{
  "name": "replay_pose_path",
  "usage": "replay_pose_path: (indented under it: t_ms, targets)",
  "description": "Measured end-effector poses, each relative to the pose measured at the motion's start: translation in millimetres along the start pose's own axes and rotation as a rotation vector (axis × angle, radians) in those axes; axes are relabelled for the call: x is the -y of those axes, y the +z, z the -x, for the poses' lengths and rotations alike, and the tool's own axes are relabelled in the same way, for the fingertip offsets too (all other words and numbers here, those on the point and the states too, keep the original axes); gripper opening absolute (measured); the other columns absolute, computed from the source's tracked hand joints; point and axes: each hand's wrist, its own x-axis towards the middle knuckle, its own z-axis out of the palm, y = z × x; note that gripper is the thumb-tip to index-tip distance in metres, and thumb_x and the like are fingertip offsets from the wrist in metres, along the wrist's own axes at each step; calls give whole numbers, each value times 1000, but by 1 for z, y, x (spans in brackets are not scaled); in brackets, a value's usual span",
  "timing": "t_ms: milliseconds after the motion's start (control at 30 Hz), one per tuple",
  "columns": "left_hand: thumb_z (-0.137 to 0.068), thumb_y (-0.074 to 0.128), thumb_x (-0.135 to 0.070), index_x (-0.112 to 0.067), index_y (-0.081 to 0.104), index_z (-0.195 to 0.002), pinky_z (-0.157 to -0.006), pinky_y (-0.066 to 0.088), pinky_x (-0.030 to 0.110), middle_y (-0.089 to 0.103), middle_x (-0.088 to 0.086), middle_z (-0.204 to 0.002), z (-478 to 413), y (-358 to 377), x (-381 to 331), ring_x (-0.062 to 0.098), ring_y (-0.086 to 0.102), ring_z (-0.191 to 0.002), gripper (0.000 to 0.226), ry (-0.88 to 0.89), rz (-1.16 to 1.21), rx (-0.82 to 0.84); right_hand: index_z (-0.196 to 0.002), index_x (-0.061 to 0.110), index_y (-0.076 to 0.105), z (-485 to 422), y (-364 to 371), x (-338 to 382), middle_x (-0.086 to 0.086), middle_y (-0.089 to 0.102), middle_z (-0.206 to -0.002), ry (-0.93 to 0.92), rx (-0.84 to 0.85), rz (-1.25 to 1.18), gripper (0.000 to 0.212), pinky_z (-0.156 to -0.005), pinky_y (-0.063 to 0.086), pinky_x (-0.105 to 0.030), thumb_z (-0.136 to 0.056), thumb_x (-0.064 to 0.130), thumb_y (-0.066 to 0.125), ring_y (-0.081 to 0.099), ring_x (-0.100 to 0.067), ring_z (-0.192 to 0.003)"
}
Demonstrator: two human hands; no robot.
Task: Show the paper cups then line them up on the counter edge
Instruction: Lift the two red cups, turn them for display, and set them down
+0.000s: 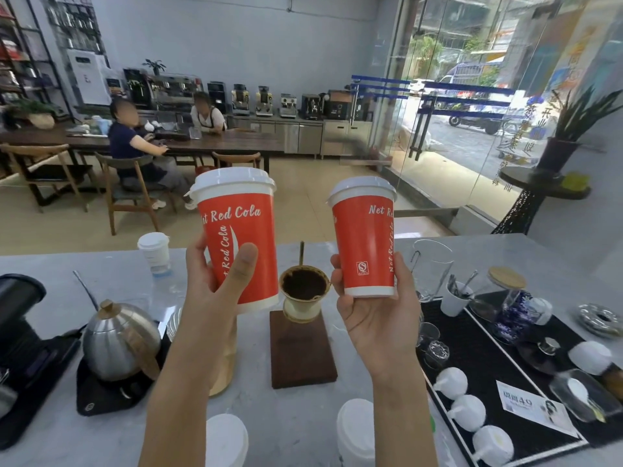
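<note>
A red cup (241,237) is gripped upright in the left hand (215,291), left of the dripper (304,291). A second red cup (365,241) is clasped upright in the right hand (374,315), right of the dripper.

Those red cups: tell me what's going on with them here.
A person is holding up two red paper cups with white lids, showing them toward the room. The left hand grips the larger cup; the right hand holds the smaller cup by its base. Both are raised above the grey counter, over a coffee dripper on a wooden stand. Neither red cup has been set down yet.
</note>
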Motion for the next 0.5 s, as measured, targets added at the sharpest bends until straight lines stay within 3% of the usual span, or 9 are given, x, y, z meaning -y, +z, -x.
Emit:
replay_pose_path:
  t_ms: [100,300,500]
  targets:
    - [-71,68,-60,-35,33,-144,-99,48,57,59,0,-135,-2,-1,3,32,63,-117,85,5,5,5,-144,2,42,1,-1,1,-25,55,-124,-2,-4,5,71,-58,57,-27,-93,51,51,68,-28,-86]
    - [-72,69,-58,-35,33,-144,-100,49,54,60,-2,-134,-3,0,4,28,63,-117,83,2,9,6,-144,3,42,1,-3,1,-26,55,-126,-10,-5,17,71,-59,57,-28,-92,51,52,67,-28,-88]
    - [-88,55,-35,-28,40,-145,-76,61,30,65,-3,-126,-5,-8,10,19,66,-111,60,-67,264,44,-143,4,45,1,-4,1,-27,57,-130,22,49,19,74,-61,61,-29,-88,52,56,70,-31,-97]
